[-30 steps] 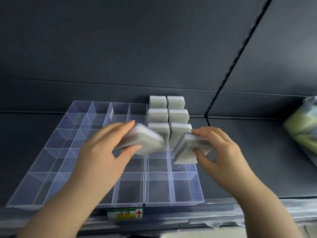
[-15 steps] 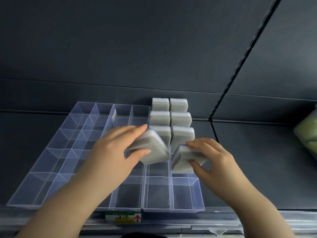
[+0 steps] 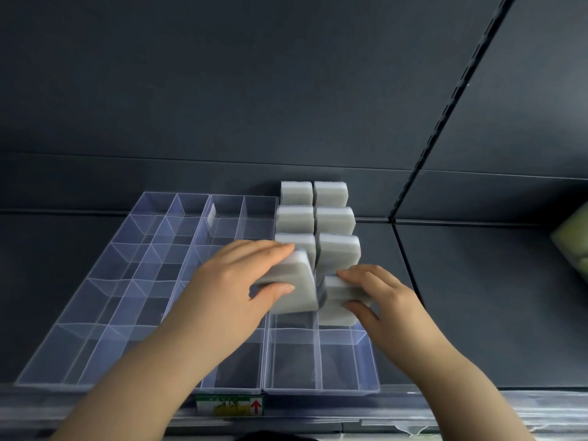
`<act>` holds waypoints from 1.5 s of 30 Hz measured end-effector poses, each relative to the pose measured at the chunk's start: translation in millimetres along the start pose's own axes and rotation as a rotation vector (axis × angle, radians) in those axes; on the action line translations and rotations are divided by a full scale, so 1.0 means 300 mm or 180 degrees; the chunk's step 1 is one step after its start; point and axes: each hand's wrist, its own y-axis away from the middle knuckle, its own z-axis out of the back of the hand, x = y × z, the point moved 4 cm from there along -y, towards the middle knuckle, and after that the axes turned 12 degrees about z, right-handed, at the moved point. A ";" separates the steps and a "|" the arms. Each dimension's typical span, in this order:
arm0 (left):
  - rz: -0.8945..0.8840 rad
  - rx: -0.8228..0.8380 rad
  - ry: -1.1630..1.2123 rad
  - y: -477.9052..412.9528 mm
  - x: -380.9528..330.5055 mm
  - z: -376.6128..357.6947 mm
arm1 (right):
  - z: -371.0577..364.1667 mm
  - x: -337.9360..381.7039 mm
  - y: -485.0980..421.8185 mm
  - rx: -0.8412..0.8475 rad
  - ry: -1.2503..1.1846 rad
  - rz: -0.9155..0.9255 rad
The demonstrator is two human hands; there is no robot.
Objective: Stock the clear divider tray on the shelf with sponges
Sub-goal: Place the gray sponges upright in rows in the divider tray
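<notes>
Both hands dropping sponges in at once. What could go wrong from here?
1. The left hand holds the left sponge tilted, close to the upright sponge behind; pushing down could tip that one.
2. The right hand holds the right sponge right beside it, so the two may jam at the shared divider.
3. The clear divider tray lies at the front edge of the shelf; pressure might shift it.

greenish item (image 3: 572, 246): cropped right, perhaps packaged | shelf label (image 3: 229, 405): print unreadable

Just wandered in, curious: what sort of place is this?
Likely a shop: a dark shelf with a slotted upright, a shelf-edge label with a red arrow, and grey sponges lined up in a clear divider tray.
</notes>
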 end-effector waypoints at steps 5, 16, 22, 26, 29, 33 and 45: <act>0.0058 0.0100 -0.0093 -0.004 0.014 -0.029 | -0.006 -0.010 0.005 -0.0063 -0.0082 0.0017; 0.0067 0.0370 -0.0378 0.012 0.031 -0.126 | -0.019 -0.024 0.006 -0.0221 -0.0088 0.0161; 0.0204 0.0556 -0.0393 0.011 0.025 -0.156 | -0.020 -0.023 0.006 -0.0223 -0.0194 0.0151; 0.0292 0.0560 -0.0322 0.012 0.031 -0.166 | -0.023 -0.025 0.008 -0.0177 -0.0196 0.0136; 0.0263 0.0526 -0.0458 0.015 0.034 -0.170 | -0.017 -0.023 0.004 -0.0102 -0.0192 0.0141; 0.0111 0.0398 -0.0705 0.025 0.030 -0.177 | 0.000 -0.012 -0.005 0.0066 -0.0091 0.0208; 0.0094 -0.0177 -0.0764 0.121 -0.012 -0.058 | 0.085 0.046 0.050 -0.0167 0.0153 0.0281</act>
